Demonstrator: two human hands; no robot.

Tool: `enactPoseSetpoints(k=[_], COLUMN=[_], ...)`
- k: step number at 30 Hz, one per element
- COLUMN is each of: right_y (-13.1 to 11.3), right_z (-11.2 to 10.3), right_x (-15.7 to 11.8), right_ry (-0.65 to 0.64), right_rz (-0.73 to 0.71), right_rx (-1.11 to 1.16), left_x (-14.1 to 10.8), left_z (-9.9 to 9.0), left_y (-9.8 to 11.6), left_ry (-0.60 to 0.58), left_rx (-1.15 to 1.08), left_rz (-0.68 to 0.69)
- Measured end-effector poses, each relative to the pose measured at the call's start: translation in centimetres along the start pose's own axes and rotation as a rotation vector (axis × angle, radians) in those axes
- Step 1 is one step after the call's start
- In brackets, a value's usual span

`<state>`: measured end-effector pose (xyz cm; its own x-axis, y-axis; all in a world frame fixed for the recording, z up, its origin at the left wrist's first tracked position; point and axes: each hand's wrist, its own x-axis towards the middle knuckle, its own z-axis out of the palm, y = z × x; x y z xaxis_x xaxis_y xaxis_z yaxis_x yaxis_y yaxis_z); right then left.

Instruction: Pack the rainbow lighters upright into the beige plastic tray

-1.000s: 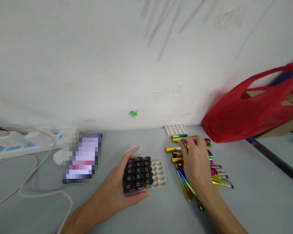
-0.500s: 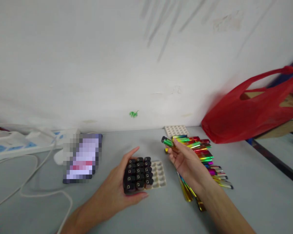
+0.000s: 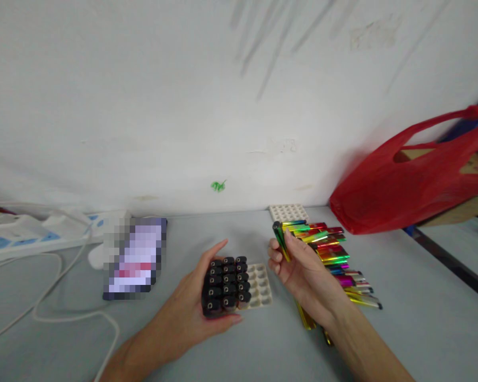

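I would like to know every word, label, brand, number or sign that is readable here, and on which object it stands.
No readable words, brands or numbers anywhere.
Phone: screen pixelated, unreadable.
Wall: a green scribble, without clear letters.
Power strip: too blurred to read.
Black-topped pieces: ring-like marks, no legible text.
Stick in the right hand: nothing legible.

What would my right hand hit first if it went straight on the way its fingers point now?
Probably the white wall, with the metallic tube in the right hand leading; the line seems to pass left of the far tray, though depth is unclear.
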<state>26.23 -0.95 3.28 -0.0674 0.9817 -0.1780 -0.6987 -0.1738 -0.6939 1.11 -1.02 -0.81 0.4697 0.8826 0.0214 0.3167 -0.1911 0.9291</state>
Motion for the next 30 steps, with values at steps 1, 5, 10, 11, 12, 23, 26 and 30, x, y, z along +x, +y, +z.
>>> enactPoseSetpoints(k=[1, 5, 10, 11, 12, 23, 26, 30], right_y=[0.0, -0.2, -0.2, -0.2, -0.1, -0.1, 0.4, 1.2], right_z=[0.0, 0.3, 0.6, 0.6, 0.6, 0.4, 0.1, -0.3], right_x=[-0.1, -0.4, -0.8, -0.8, -0.9, -0.4, -0.1, -0.2], right_ry=[-0.004, -0.039, -0.129, -0.146, -0.158, -0.194, -0.215, -0.203], right_rz=[-0.012, -0.009, 0.087, 0.106, 0.123, 0.176, 0.193, 0.219], right_rx=[-0.012, -0.05, -0.086, -0.09, -0.093, -0.041, -0.089, -0.063], left_x=[0.0, 0.0, 0.1, 0.1, 0.2, 0.2, 0.3, 0.2], left_z=[0.0, 0.1, 0.2, 0.2, 0.2, 0.3, 0.3, 0.3], left_y=[0.0, -0.2, -0.1, -0.1, -0.1, 0.0, 0.1, 0.1], left_ry=[0.002, 0.002, 0.014, 0.017, 0.019, -0.001, 0.015, 0.024], left_rx=[-0.004, -0.016, 0.011, 0.017, 0.019, -0.036, -0.033, -0.025], left_rz=[-0.002, -0.013, -0.004, -0.002, 0.0, -0.019, -0.013, -0.01])
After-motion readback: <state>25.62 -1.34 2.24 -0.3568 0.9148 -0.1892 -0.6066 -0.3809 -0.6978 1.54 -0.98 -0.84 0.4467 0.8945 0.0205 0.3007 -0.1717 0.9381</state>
